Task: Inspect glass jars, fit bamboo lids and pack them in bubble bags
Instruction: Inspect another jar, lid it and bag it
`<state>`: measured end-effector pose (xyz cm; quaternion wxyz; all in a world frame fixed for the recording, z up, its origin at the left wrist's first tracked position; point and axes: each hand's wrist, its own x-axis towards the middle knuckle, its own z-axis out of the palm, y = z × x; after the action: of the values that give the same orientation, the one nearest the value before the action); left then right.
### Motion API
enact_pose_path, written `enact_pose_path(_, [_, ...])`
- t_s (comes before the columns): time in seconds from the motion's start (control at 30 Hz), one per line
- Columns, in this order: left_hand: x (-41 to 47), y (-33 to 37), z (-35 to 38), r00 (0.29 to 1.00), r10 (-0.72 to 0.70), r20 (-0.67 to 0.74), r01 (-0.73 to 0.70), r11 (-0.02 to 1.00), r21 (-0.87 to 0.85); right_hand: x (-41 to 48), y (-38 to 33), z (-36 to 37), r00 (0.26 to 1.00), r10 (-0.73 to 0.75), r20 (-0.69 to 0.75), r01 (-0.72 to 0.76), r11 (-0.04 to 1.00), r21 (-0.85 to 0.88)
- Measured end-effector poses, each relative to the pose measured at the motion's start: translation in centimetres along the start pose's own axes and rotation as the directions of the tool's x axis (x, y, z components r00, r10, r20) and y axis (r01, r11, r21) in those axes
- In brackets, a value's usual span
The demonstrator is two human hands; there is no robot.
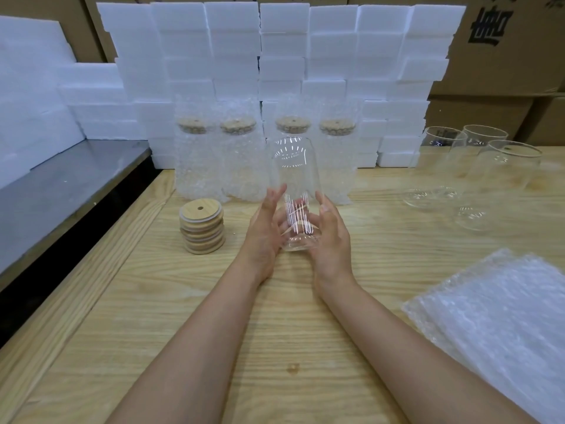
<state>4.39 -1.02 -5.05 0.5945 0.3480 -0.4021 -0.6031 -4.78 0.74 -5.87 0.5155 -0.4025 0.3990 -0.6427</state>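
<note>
A clear glass jar [295,179] without a lid is held up over the middle of the wooden table [214,316], tilted away from me. My left hand [264,231] presses its left side with fairly straight fingers. My right hand [331,237] cups its right side near the base, fingers curled round it. A stack of bamboo lids [201,226] stands just left of my hands. Several lidded jars in bubble bags [238,154] stand in a row behind. Three bare jars [477,175] stand at the right. A pile of bubble bags [501,325] lies at the near right.
White foam blocks [275,56] are stacked in a wall at the back, with cardboard boxes [504,41] behind them. A grey metal surface [61,191] runs along the left, lower than the table's edge.
</note>
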Motion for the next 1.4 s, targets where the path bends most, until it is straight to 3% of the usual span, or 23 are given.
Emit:
enact_pose_path(0.1, [-0.1,0.1,0.1,0.999,0.008,-0.043,-0.008,1.000,0.006,0.1,0.2,0.0,1.000,-0.006,0.023,0.006,1.000,-0.010])
enact_pose_path(0.3, [0.0,-0.2,-0.8,0.993,0.085,-0.081,-0.086,0.996,-0.005,-0.2,0.0,-0.2,0.996,-0.061,0.060,0.073,0.972,-0.222])
enact_pose_path(0.47, [0.0,-0.1,-1.3,0.990,0.127,-0.060,-0.121,0.988,0.100,0.2,0.2,-0.7,0.974,-0.084,0.208,0.151,0.932,-0.330])
enact_pose_path(0.67, [0.2,0.0,-1.5,0.993,0.116,0.015,-0.117,0.992,0.051,0.5,0.1,-1.4,0.965,-0.080,0.252,0.146,0.955,-0.257])
enact_pose_path(0.93, [-0.3,0.5,-0.9,0.994,0.059,0.088,-0.062,0.997,0.038,0.9,-0.4,-1.5,0.965,0.054,0.257,-0.063,0.998,0.026])
enact_pose_path(1.13, [-0.4,0.3,-1.1,0.996,0.062,0.071,-0.065,0.997,0.045,1.0,-0.3,-1.9,0.952,0.078,0.296,-0.074,0.997,-0.023])
enact_pose_path(1.4, [0.3,-0.5,-1.8,0.989,0.136,0.062,-0.140,0.987,0.073,1.5,0.3,-2.6,0.964,-0.073,0.257,0.139,0.959,-0.248])
